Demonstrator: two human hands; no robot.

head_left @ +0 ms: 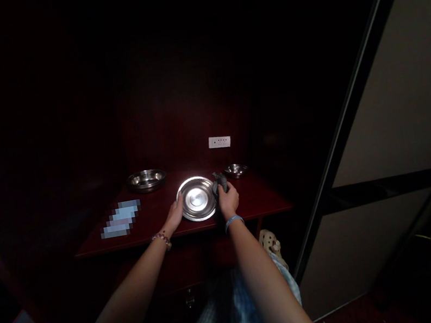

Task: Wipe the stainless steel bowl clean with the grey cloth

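A round steel plate lies on the dark red wooden table, brightly lit. My left hand grips the plate's left rim, fingers curled on the edge. My right hand rests at the plate's right rim and is closed on a small grey cloth bunched above its fingers. A beaded bracelet is on my left wrist, a blue band on the right.
A larger steel bowl stands at the back left of the table, a small steel bowl at the back right. A blurred flat item lies on the left. A white wall socket is behind. A sliding panel rises on the right.
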